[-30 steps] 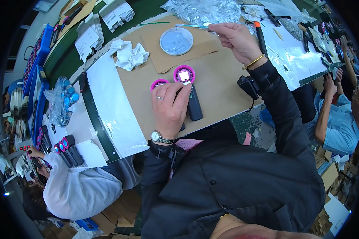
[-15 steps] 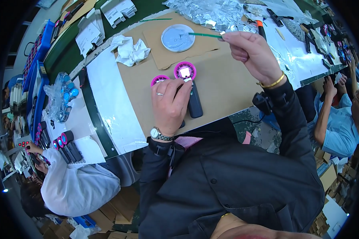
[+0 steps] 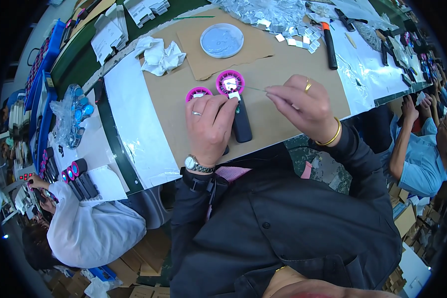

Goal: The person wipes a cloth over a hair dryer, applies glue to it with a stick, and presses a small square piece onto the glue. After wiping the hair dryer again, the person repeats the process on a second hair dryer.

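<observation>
My left hand (image 3: pixel 208 124) is closed, pinching a small white square piece (image 3: pixel 235 95) by the fingertips. It is over two handheld devices shaped like small fans. One has a pink round head (image 3: pixel 230 82) with a white centre and a dark handle (image 3: pixel 242 126). The other's pink head (image 3: pixel 198 92) shows beyond my fingers, its handle mostly hidden. My right hand (image 3: pixel 303 104) pinches a thin green stick (image 3: pixel 256 89), whose tip points at the nearer pink head; contact is too fine to tell. Beyond them, a round dish (image 3: pixel 222 40) holds a pale paste.
Under the dish lies a cardboard piece (image 3: pixel 198 67), beside a crumpled white tissue (image 3: pixel 161 57). Loose square pieces (image 3: pixel 303 40) and an orange-and-black tool (image 3: pixel 329 47) are at the far right. A co-worker in white (image 3: pixel 92 223) sits left, another in blue (image 3: pixel 417 164) right.
My right hand has brought the green stick from the dish down and nearer, to beside the pink head. My left hand stays almost in place with the white piece.
</observation>
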Available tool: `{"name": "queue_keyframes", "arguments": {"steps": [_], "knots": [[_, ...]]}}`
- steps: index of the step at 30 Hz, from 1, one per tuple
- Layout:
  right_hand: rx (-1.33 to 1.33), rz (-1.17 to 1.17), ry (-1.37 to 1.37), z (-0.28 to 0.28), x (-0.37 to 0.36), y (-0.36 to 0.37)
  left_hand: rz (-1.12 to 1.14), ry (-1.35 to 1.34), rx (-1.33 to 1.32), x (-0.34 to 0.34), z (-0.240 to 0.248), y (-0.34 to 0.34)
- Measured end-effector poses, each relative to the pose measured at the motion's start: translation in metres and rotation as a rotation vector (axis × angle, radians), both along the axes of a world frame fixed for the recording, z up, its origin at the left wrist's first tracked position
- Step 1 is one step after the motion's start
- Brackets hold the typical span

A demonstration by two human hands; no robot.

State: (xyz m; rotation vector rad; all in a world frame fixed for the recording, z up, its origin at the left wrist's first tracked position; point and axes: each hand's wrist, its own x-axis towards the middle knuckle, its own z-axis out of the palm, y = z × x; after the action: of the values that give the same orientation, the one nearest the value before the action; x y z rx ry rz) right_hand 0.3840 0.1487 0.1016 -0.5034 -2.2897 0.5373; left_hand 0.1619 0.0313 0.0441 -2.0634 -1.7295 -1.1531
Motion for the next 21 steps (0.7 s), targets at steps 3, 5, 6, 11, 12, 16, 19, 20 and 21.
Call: {"name": "queue_keyframes", "arguments": {"steps": [3,5,6,11,12,16,19,20,21], "knots": [[0.346,0.087,-0.034,-0.003,-0.003,0.003,0.002,-0.002,0.006,0.0,0.0,0.0],[0.39,0.098,-0.057,-0.005,-0.004,0.004,0.005,-0.003,0.008,0.0,0.0,0.0],[0.434,0.11,-0.078,-0.006,-0.004,0.005,0.005,-0.003,0.008,0.0,0.0,0.0],[0.504,0.173,-0.147,-0.003,-0.006,0.005,0.003,-0.014,0.014,0.0,-0.001,0.0],[0.502,0.172,-0.148,-0.002,-0.005,0.004,0.003,-0.017,0.012,0.0,-0.001,0.0],[0.5,0.192,-0.162,0.003,-0.004,0.005,0.003,-0.022,0.009,0.0,0.001,0.0],[0.495,0.184,-0.147,0.005,-0.006,0.008,0.002,-0.024,0.006,0.0,0.002,0.0],[0.495,0.183,-0.146,0.005,-0.006,0.008,0.001,-0.023,0.002,0.0,0.002,0.0],[0.477,0.184,-0.137,0.005,-0.005,0.008,0.001,-0.022,-0.002,0.0,0.001,0.0]]}}
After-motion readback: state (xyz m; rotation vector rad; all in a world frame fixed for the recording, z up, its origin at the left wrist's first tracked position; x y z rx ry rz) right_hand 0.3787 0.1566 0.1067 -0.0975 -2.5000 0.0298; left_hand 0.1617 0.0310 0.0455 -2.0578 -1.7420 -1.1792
